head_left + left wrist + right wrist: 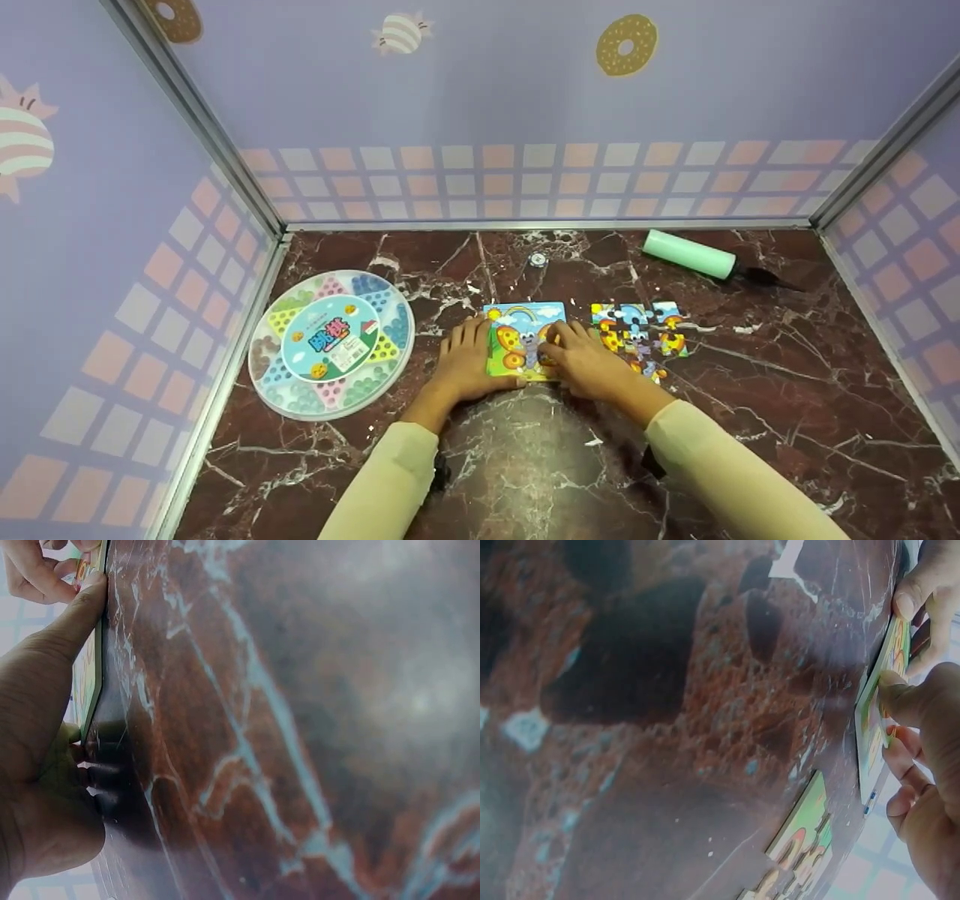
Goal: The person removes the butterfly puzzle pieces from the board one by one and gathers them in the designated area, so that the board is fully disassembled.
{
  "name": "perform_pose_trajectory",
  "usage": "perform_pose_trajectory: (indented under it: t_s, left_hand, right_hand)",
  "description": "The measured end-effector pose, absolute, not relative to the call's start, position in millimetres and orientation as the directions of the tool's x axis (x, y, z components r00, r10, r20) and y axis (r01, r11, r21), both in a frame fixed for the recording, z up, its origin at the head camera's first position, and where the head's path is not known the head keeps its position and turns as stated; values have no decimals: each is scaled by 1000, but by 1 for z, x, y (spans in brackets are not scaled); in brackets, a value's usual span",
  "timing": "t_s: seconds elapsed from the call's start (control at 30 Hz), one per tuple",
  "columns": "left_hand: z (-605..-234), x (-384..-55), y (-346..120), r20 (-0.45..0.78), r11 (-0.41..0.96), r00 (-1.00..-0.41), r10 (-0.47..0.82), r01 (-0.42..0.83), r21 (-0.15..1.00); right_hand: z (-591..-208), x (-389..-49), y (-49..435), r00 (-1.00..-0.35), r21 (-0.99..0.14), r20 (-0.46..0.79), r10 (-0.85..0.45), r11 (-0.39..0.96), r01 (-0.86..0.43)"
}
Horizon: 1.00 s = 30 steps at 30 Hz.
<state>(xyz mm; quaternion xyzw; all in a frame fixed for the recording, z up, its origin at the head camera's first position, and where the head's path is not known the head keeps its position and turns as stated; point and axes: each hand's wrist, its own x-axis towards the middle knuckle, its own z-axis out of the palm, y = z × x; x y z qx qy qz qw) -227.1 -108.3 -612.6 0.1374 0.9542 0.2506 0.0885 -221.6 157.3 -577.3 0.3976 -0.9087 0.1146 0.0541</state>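
Observation:
A butterfly picture puzzle board lies flat between both hands. My left hand rests along its left side, fingers straight, with the thumb stretched along the near edge. Over the board's right part, my right hand pinches a small puzzle piece between thumb and fingers, close against the board. The hand hides most of that piece in the head view. Several puzzle pieces with a matching butterfly picture lie loosely fitted together to the right, partly behind the right hand.
A round Chinese checkers set with coloured marbles stands at the left. At the back right lies a pale green hand pump with a black end. A small round chip sits behind the board. Patterned walls enclose the dark marbled table.

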Motion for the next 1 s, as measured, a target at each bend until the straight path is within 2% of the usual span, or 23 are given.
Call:
perform_pose_trajectory:
  t_s: [0.6,0.83,1.0]
  left_hand:
    - [-610,-226,-108,-116,835,-948,295,197,514]
    - [-605,-225,-107,-124,837,-946,299,198,511]
    - [-608,-227,-107,-124,836,-946,300,198,512]
  right_hand:
    - [-574,-220,164,-665,-167,174,-726,644,-747]
    - [-578,-220,167,-651,-129,214,-728,640,-758]
    - [-580,-220,171,-636,-149,245,-732,620,-771]
